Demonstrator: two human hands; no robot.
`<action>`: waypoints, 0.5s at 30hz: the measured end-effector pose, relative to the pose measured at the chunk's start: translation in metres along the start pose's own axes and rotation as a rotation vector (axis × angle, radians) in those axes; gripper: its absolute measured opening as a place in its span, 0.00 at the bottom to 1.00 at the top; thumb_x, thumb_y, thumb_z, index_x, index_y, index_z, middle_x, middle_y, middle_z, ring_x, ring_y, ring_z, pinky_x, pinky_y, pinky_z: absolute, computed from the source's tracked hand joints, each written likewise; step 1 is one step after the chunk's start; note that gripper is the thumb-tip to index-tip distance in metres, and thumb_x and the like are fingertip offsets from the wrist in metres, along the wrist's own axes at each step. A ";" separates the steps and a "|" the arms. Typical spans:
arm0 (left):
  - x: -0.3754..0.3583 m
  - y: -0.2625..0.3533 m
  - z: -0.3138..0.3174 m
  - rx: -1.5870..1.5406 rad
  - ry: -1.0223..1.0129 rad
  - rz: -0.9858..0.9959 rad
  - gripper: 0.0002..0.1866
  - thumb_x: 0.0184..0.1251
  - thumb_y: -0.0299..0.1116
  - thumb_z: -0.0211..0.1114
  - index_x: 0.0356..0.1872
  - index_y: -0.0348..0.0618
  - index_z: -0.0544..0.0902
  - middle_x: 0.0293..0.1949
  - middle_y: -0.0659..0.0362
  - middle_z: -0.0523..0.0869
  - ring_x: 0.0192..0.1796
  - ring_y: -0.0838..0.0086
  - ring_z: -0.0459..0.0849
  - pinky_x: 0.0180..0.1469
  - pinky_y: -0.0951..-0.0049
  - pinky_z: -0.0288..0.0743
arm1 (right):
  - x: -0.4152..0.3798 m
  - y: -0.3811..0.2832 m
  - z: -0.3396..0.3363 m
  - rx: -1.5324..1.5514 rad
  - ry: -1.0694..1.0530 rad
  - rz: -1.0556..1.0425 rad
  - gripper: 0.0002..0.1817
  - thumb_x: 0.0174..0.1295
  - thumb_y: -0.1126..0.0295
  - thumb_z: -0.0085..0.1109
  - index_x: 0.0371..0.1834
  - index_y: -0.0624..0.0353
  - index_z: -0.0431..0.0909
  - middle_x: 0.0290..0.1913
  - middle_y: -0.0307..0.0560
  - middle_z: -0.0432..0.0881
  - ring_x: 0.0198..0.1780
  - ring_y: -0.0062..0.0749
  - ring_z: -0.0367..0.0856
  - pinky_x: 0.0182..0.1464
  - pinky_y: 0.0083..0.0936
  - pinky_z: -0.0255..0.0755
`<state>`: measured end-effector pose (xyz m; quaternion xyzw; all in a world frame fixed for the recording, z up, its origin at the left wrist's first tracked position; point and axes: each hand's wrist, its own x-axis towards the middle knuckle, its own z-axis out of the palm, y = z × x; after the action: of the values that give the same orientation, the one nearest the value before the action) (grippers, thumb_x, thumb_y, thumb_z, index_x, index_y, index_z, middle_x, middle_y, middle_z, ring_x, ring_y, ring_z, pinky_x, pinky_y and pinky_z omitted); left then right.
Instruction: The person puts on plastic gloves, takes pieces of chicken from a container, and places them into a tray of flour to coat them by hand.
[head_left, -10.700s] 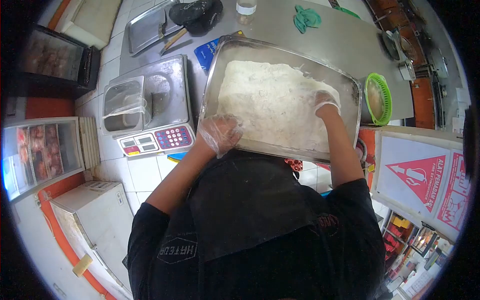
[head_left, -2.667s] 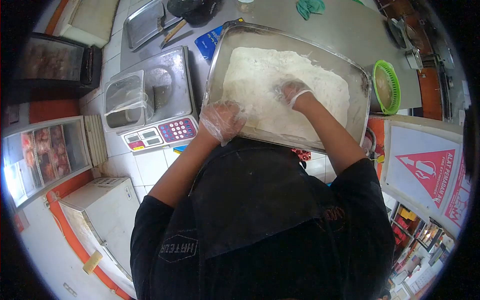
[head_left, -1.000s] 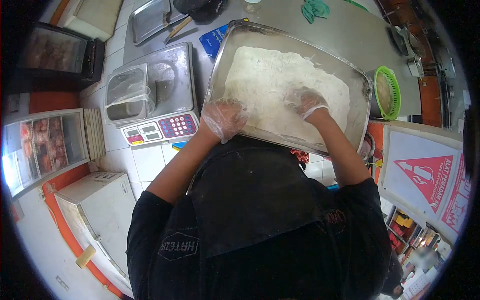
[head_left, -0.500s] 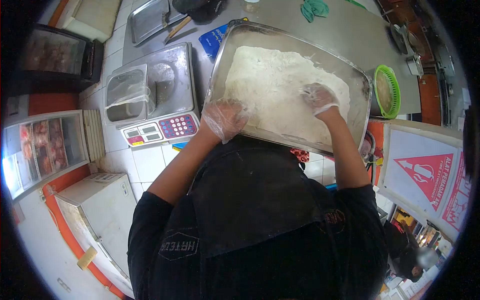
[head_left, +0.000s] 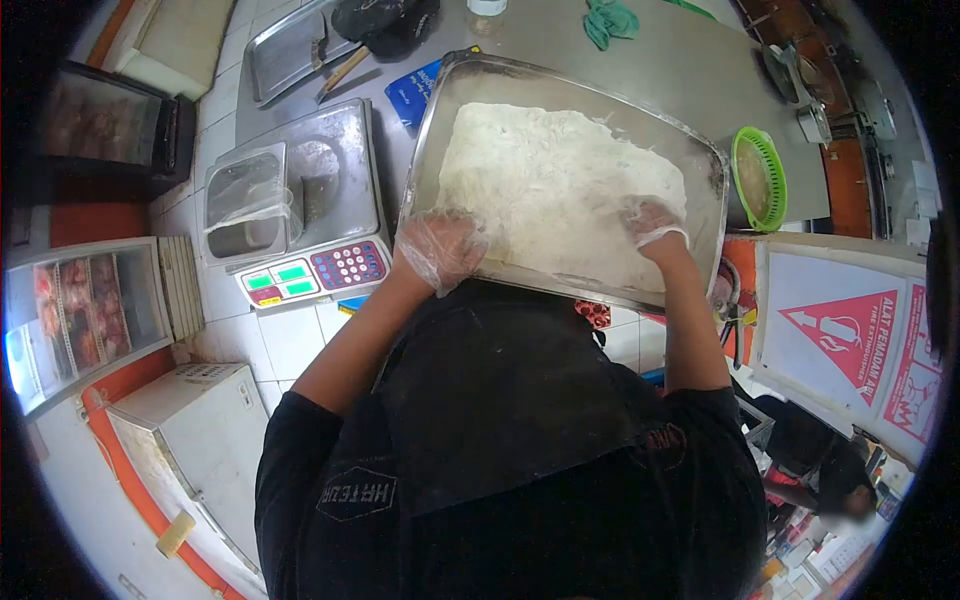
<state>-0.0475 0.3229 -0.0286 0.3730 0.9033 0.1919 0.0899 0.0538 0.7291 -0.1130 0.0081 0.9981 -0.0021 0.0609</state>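
A large metal tray (head_left: 718,205) with a wide layer of white flour (head_left: 545,165) lies in front of me. My left hand (head_left: 440,248), in a clear plastic glove, is at the tray's near left corner, over the rim. Its fingers curl inward at the flour's edge; whatever they hold is hidden. On the right side of the tray, my right hand (head_left: 655,222), also gloved, reaches into the flour. Its fingers are blurred and partly covered with flour.
Left of the tray, a digital scale (head_left: 318,272) carries a clear container (head_left: 247,205). A blue packet (head_left: 408,98), a wooden-handled tool (head_left: 345,72) and a green cloth (head_left: 610,22) lie behind. A green basket (head_left: 760,180) stands right. Another person (head_left: 815,455) is at lower right.
My left hand has drawn slightly left, its fingers more curled. My right hand has moved down and to the right in the flour. The scale's displays now show lit green.
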 end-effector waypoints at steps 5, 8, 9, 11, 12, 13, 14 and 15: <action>0.001 0.000 0.000 0.019 -0.053 -0.031 0.16 0.61 0.46 0.63 0.42 0.46 0.85 0.43 0.51 0.87 0.46 0.54 0.85 0.50 0.53 0.79 | 0.011 0.088 -0.086 -0.265 -0.195 0.242 0.20 0.72 0.63 0.38 0.60 0.52 0.77 0.59 0.48 0.81 0.60 0.43 0.78 0.64 0.37 0.70; -0.001 0.001 -0.001 0.025 -0.061 -0.043 0.17 0.62 0.47 0.62 0.42 0.46 0.85 0.44 0.50 0.87 0.47 0.55 0.85 0.51 0.53 0.78 | 0.005 0.127 -0.123 -0.368 0.174 0.243 0.19 0.72 0.65 0.38 0.59 0.53 0.77 0.58 0.51 0.81 0.59 0.43 0.79 0.63 0.39 0.71; 0.001 0.001 -0.001 0.032 -0.068 -0.055 0.17 0.62 0.47 0.62 0.43 0.46 0.85 0.44 0.51 0.87 0.47 0.55 0.85 0.52 0.53 0.78 | 0.010 0.126 -0.133 -0.367 0.174 0.244 0.19 0.72 0.65 0.38 0.59 0.53 0.77 0.58 0.51 0.81 0.59 0.43 0.79 0.63 0.39 0.71; 0.002 0.000 0.000 0.038 -0.087 -0.067 0.17 0.63 0.47 0.62 0.43 0.46 0.85 0.44 0.51 0.87 0.47 0.54 0.85 0.51 0.53 0.78 | 0.029 0.108 -0.152 -0.326 0.019 0.517 0.22 0.73 0.57 0.40 0.61 0.54 0.75 0.61 0.53 0.79 0.63 0.43 0.77 0.66 0.39 0.68; 0.003 -0.001 0.002 0.041 -0.105 -0.082 0.17 0.63 0.48 0.61 0.43 0.46 0.85 0.44 0.50 0.87 0.47 0.54 0.85 0.51 0.54 0.78 | 0.035 0.055 -0.183 -0.476 -0.144 0.372 0.22 0.73 0.55 0.43 0.61 0.54 0.75 0.62 0.53 0.78 0.62 0.44 0.77 0.64 0.38 0.70; 0.002 -0.001 0.003 0.043 -0.104 -0.084 0.17 0.63 0.48 0.61 0.43 0.46 0.85 0.44 0.50 0.87 0.47 0.54 0.85 0.51 0.54 0.78 | 0.040 0.000 -0.206 -0.622 -0.306 0.220 0.22 0.73 0.54 0.46 0.61 0.54 0.75 0.63 0.53 0.77 0.62 0.46 0.77 0.62 0.37 0.71; 0.001 -0.002 0.004 0.029 -0.039 -0.056 0.18 0.64 0.48 0.60 0.41 0.45 0.85 0.42 0.50 0.87 0.45 0.53 0.86 0.50 0.54 0.78 | 0.051 -0.009 -0.172 -0.369 -0.244 0.271 0.24 0.71 0.51 0.49 0.61 0.54 0.75 0.64 0.54 0.77 0.62 0.47 0.76 0.62 0.38 0.71; 0.000 -0.003 0.005 0.016 0.025 -0.028 0.19 0.65 0.49 0.58 0.39 0.43 0.84 0.40 0.49 0.87 0.43 0.53 0.86 0.49 0.54 0.79 | 0.061 -0.018 -0.130 -0.114 -0.180 0.318 0.26 0.69 0.49 0.51 0.62 0.54 0.75 0.65 0.54 0.76 0.63 0.49 0.75 0.62 0.39 0.71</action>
<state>-0.0480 0.3229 -0.0344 0.3586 0.9111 0.1879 0.0780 -0.0233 0.7130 0.0082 0.1620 0.9733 0.0636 0.1499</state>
